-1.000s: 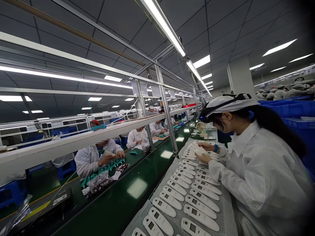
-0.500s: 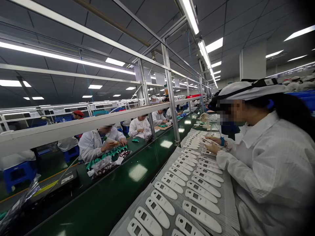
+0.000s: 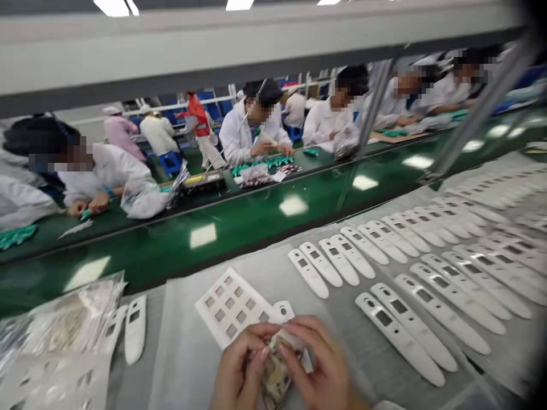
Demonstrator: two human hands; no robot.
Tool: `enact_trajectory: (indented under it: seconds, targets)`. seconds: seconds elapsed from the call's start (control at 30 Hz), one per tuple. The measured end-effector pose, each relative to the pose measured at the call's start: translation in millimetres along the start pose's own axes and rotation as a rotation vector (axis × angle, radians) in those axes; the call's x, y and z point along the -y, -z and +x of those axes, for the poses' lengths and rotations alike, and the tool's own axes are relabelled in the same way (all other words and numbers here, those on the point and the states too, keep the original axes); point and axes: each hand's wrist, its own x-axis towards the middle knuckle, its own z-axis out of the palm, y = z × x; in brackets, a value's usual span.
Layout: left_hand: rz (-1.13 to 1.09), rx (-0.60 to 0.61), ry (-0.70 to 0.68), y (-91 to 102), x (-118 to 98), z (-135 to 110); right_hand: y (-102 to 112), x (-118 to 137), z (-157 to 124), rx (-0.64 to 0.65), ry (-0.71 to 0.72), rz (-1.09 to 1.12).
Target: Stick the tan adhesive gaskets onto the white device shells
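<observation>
Crinkled clear bag (image 3: 277, 377) at near side of perforated white sheet (image 3: 235, 309), pinched between fingers of left hand (image 3: 241, 364) and right hand (image 3: 318, 361). White casing (image 3: 289, 310) beside sheet; casing rows (image 3: 404, 344) right of sheet; plastic packets (image 3: 64, 330) left.

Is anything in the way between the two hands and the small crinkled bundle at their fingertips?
Nothing visible: the left hand and the right hand both touch the bundle. The white grid sheet and a white shell lie beyond the hands, not between.
</observation>
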Motion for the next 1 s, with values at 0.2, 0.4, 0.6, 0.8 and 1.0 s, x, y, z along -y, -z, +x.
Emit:
enact_trajectory:
  seconds: [0.2,0.4,0.6,0.8,1.0]
  targets:
    - [0.029,0.037,-0.101,1.7,3,0,10,0,6,-0.004,-0.012,-0.055]
    - [0.132,0.116,-0.207,3.2,-3,0,16,4,5,0.103,-0.039,-0.044]
    - [0.212,0.137,-0.24,5.1,-8,1,23,8,8,0.193,-0.049,-0.112]
    - [0.256,0.173,-0.273,5.1,-10,1,24,10,3,0.183,-0.064,-0.129]
    - [0.259,0.184,-0.282,6.4,-12,2,25,7,-3,0.165,-0.019,-0.115]
